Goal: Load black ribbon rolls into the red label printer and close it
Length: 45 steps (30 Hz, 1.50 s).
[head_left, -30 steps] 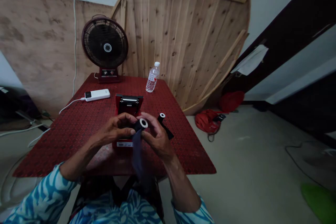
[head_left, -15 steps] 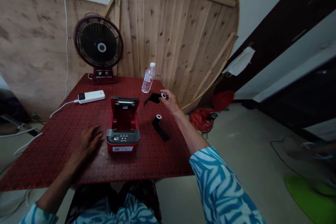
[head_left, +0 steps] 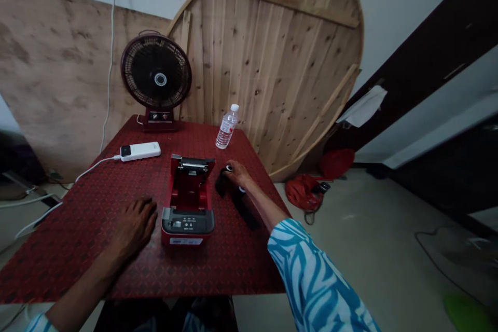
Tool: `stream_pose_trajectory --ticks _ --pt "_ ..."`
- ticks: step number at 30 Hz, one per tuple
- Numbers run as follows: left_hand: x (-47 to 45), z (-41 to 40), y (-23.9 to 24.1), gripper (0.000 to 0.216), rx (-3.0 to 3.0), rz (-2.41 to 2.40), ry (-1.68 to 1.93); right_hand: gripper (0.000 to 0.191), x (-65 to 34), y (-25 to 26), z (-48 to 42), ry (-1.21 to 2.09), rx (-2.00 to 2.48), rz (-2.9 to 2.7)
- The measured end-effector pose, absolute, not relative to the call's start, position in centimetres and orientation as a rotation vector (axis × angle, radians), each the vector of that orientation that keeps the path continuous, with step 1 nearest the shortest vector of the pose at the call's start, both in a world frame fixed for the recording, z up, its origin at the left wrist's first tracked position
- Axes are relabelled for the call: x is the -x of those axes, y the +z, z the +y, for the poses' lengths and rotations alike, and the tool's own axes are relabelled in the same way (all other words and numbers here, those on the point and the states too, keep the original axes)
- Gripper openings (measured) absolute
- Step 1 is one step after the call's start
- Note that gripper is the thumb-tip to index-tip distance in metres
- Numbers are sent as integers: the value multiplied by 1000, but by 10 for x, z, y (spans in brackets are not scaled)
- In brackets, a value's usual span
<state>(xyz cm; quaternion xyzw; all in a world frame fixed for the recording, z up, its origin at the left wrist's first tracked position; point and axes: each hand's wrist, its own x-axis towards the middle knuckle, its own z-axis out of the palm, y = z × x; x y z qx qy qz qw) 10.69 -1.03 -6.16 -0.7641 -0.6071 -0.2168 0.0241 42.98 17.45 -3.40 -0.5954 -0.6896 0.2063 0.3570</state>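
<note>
A small red label printer [head_left: 188, 225] with a dark front panel stands on the table, its lid raised and its inner bay exposed. My right hand [head_left: 237, 174] is closed around a roll of black ribbon [head_left: 221, 182] with a white core, just right of the printer. The ribbon's loose end hangs down. Partly hidden under my right wrist is a second black ribbon roll [head_left: 246, 211], its tail stretched along the table. Left of the printer, my left hand [head_left: 136, 222] lies palm down with the fingers extended, holding nothing.
The red patterned table [head_left: 97, 249] also bears a fan [head_left: 157, 78], a clear plastic bottle [head_left: 226, 128] and a white power bank [head_left: 140, 151] with a cable. A large round wooden panel [head_left: 268, 67] leans on the wall. A red bag [head_left: 303, 192] sits on the floor.
My right hand has brought the held ribbon roll nearer to the printer, to the left and closer to me. My left hand has flattened slightly on the table. The view has tilted up a little.
</note>
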Motion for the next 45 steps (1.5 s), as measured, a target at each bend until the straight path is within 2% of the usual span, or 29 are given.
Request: stream_pose_trajectory --ticks 4,11,20,24,27,30,33,36,38,41,45 --pt "-106 -11 -63 35 2348 -1840 -645 32 -452 -20 173 497 1574 -1849" --pt "-106 -12 -57 38 2365 -1879 -530 23 -496 -4 126 595 1612 -2056" --pt "-104 -14 -54 39 2408 -1899 -592 44 -476 -2 89 638 1492 -2209" --pt "-99 -13 -57 37 2476 -1890 -798 35 -480 0 72 620 1505 -2142" --pt "-95 -17 -53 39 2462 -1978 -1113 29 -485 14 44 794 1380 -1984" --pt "-104 -30 -32 41 2307 -2140 -1498 27 -479 34 4 1057 1136 -1796" --pt "-131 -50 4 37 2320 -2130 -1788 25 -461 50 -29 1152 932 -1752" --pt "-162 -65 39 37 2670 -2035 -1858 19 -438 54 -46 1145 731 -1790" --pt "-177 -69 53 38 2976 -1948 -1765 20 -425 51 -50 1146 615 -1821" --pt "-185 -71 60 37 3237 -1943 -1647 25 -410 45 -50 1176 509 -1836" --pt "-182 -74 61 35 3315 -2110 -1802 28 -398 38 -52 1318 537 -1749"
